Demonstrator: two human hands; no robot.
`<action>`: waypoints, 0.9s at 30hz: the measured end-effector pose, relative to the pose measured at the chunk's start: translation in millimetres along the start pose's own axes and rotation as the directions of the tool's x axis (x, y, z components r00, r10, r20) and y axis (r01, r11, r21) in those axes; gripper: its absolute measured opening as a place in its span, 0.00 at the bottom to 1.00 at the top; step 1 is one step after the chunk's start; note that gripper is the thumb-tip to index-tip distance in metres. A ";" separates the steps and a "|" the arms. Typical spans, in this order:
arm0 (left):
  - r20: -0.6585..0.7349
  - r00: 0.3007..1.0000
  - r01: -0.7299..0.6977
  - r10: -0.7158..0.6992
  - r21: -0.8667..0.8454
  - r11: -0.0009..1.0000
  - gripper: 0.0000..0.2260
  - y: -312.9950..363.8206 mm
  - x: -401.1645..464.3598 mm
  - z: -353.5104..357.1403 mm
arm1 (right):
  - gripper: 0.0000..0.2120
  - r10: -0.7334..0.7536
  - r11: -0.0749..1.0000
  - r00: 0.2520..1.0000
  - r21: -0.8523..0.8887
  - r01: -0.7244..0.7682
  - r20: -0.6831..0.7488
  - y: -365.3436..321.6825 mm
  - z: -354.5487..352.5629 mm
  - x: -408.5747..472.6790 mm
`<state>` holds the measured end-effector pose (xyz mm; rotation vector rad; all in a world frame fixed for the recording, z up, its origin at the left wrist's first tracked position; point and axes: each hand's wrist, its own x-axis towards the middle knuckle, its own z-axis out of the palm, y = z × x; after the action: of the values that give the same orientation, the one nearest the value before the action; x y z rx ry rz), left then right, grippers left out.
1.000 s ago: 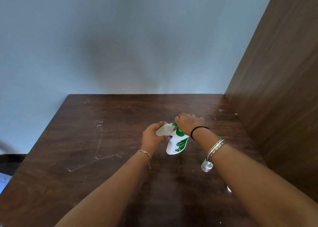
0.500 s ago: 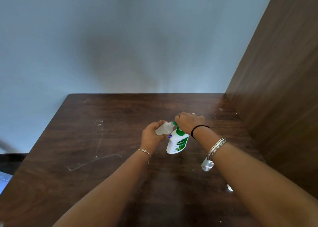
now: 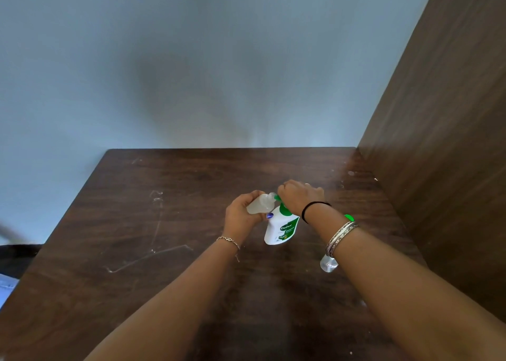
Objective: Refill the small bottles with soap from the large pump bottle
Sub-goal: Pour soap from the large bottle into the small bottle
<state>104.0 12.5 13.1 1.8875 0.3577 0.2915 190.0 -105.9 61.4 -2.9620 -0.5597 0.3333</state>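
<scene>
Almost nothing moved: her left hand (image 3: 241,218) grips 1 light, slippery small bottle (image 3: 260,203), tilted at the spout; her right hand (image 3: 299,196) presses the pump bottle (image 3: 280,230) on the table (image 3: 164,224).

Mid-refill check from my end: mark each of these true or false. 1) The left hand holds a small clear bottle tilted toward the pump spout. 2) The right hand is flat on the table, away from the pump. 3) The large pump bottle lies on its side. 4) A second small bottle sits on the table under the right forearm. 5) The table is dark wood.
1) True. The left hand grips the small clear bottle, its mouth angled at the spout.
2) False. The right hand rests on top of the pump head.
3) False. The large pump bottle stands upright on its base.
4) True. The second small bottle shows beside the bangles.
5) True. The table is dark brown wood.
</scene>
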 end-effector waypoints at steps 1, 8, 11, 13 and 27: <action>0.003 1.000 0.003 -0.003 -0.001 1.000 0.20 -0.1 -0.3 0.0 | 0.16 0.007 1.000 1.000 0.005 -0.007 -0.002 0.1 0.1 0.0; 0.025 0.999 0.033 -0.032 -0.020 0.999 0.20 4.3 -4.4 -0.5 | 0.16 0.043 0.998 0.997 0.045 -0.046 0.059 -2.4 -5.6 -4.2; 0.038 0.998 0.043 -0.040 -0.063 0.997 0.20 5.4 -5.7 -0.8 | 0.13 0.008 0.992 0.994 0.121 -0.021 0.110 -0.5 -10.4 -3.6; 0.035 0.998 0.051 -0.048 -0.076 0.996 0.20 5.5 -7.2 -0.8 | 0.12 0.002 0.974 0.993 0.225 -0.029 0.119 5.0 -13.4 -2.6; -0.074 0.990 0.089 -0.124 -0.367 0.926 0.22 8.0 -1.3 -13.0 | 0.06 0.374 0.818 0.903 0.533 -0.215 -0.209 194.4 22.3 -110.2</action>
<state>98.8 20.7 24.9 1.4877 0.4376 0.3502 152.3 -325.4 32.6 -2.5028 0.0418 0.0235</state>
